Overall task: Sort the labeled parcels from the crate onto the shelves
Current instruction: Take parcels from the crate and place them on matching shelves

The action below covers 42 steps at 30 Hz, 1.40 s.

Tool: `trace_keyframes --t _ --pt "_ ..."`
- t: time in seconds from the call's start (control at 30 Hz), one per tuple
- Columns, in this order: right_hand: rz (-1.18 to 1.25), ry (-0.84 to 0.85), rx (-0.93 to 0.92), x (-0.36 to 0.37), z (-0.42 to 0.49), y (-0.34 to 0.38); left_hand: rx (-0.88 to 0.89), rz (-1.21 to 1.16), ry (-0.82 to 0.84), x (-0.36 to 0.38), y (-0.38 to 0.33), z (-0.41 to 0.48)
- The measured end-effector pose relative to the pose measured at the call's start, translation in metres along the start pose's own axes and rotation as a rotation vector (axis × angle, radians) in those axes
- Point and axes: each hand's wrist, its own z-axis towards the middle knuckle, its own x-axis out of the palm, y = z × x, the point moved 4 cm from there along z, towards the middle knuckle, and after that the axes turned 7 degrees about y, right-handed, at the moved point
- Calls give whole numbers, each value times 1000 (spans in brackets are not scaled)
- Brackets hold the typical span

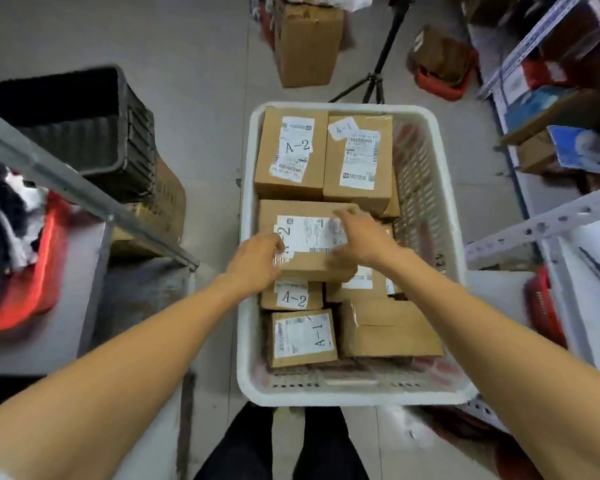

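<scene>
Left hand point(257, 261) grips the near-left corner of the middle parcel point(305, 209), fingers curled over its edge; right hand point(357, 237) lies across its top, fingertips at the far-right corner, but blur prevents telling whether it grips. The parcel, partly legible "-2", lies on top of other cartons point(291, 150) marked A-1 and A-2 inside the white crate point(326, 396). The crate stands on a grey concrete floor point(205, 98) between metal shelves point(551, 220), with a black bin point(84, 116) at far left

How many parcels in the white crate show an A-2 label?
3: the far-left parcel, the middle parcel under the left hand and right hand, its label partly covered, and the small parcel just nearer. More may lie hidden deeper in the crate.
</scene>
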Motion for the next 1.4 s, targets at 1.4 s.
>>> trace_keyframes --t 1.4 --pt "938 -590 125 -72 -204 -17 489 -566 170 -69 -174 -59"
